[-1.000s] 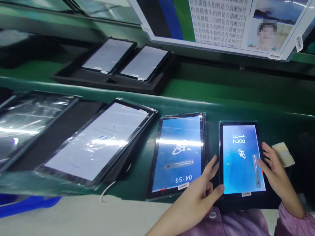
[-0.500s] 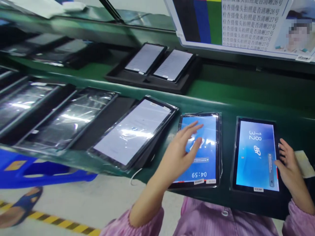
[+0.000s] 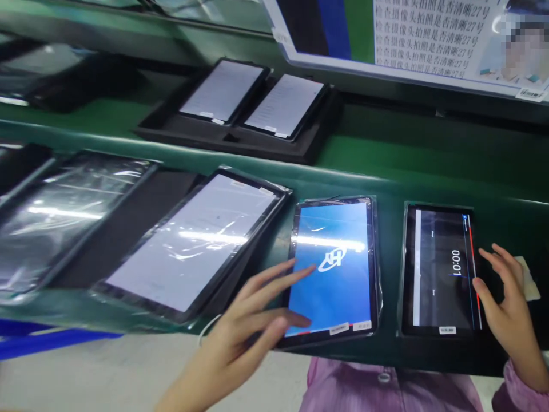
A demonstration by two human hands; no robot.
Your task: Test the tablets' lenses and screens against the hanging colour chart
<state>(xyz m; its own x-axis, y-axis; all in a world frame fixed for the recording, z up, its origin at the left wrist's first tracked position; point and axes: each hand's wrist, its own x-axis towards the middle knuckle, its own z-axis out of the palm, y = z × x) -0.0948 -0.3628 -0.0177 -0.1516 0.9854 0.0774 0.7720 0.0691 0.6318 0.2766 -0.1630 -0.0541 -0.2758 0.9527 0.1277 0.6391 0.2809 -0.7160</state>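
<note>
A tablet with a blue screen and a white logo (image 3: 338, 212) lies on the green bench in front of me. My left hand (image 3: 251, 312) reaches over its lower left part with fingers spread, holding nothing; whether a fingertip touches the screen I cannot tell. To its right lies a second tablet (image 3: 440, 303), its dark screen showing a timer at 00:01. My right hand (image 3: 508, 300) is beside that tablet's right edge, fingers apart and thumb tip at the edge. Left of the blue one, a tablet with a white screen (image 3: 197, 240) rests tilted on a dark support.
A black tray (image 3: 317, 143) holding two white-screened tablets sits on the raised shelf behind. More film-covered tablets (image 3: 72, 212) lie at the left. A large display (image 3: 424, 40) hangs at the upper right. A pale yellowish pad (image 3: 529, 280) lies beyond my right hand.
My left hand has drawn back toward the blue tablet's lower left, uncovering its logo; its clock is gone. The right tablet's screen went from a blue clock screen to a dark timer. The view shifted.
</note>
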